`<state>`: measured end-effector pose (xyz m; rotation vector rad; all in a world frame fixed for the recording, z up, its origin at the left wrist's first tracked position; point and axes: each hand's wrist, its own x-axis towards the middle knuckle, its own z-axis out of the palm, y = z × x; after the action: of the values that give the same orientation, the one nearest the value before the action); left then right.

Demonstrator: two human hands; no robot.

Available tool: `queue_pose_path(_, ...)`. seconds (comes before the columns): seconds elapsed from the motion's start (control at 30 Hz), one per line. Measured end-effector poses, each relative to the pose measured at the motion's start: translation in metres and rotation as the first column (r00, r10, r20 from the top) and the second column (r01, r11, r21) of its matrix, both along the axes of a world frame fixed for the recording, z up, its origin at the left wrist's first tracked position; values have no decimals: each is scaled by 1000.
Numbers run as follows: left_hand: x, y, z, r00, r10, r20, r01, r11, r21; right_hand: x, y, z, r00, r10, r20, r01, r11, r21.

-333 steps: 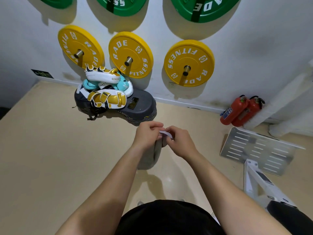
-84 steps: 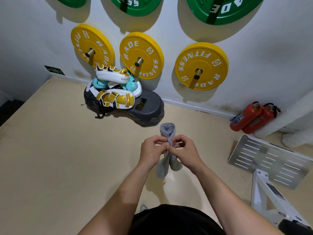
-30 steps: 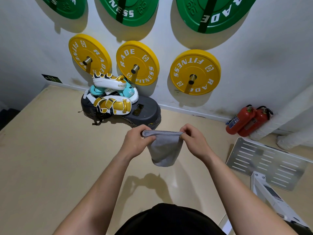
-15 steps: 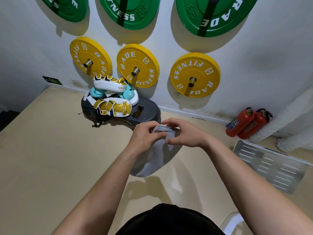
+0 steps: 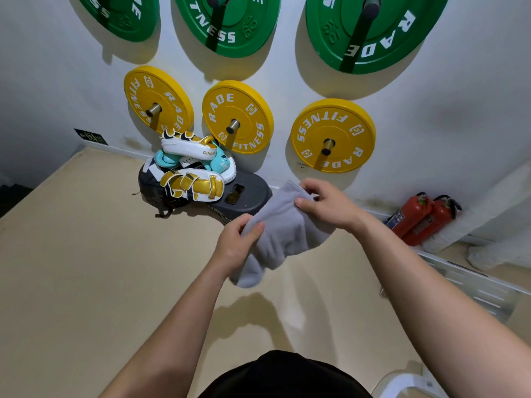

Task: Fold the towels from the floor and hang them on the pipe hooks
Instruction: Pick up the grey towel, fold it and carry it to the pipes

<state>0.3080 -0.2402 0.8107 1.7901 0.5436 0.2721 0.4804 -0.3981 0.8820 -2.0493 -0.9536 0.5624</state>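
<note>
Two hands hold one soft grey towel (image 5: pixel 284 231) over the tan floor (image 5: pixel 86 268): my left hand (image 5: pixel 235 244) pinches its low end, my right hand (image 5: pixel 329 205) its top. Yellow round plates (image 5: pixel 333 136) say RADE FITNESS.

Single head-worn wide-angle camera, facing forward and down.
Seen from above, the left hand (image 5: pixel 235 248) and right hand (image 5: pixel 330 208) with the grey towel (image 5: pixel 287 231) lie near, mid-frame; the beige floor (image 5: pixel 86 268) and plate-hung wall (image 5: pixel 459 124) stand farther off.

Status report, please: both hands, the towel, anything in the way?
Left hand grips grey towel, near end. Right hand pinches far end. Towel in the air, partly folded. Nothing else touches it.
</note>
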Motion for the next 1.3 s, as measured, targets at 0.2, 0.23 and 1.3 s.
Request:
queue_pose_path(0.2,10,8,27,975,-215,-63,224,930,291,4,-20,-5,945,-19,-328,34,999,41)
queue_pose_path(0.23,11,10,29,965,-238,-108,260,913,313,4,-19,-3,963,5,-269,-2,1000,10)
queue_pose_path(1.3,-39,45,-33,933,335,-132,-358,895,-266,14,-1,-22,879,235,415,124,727,-676)
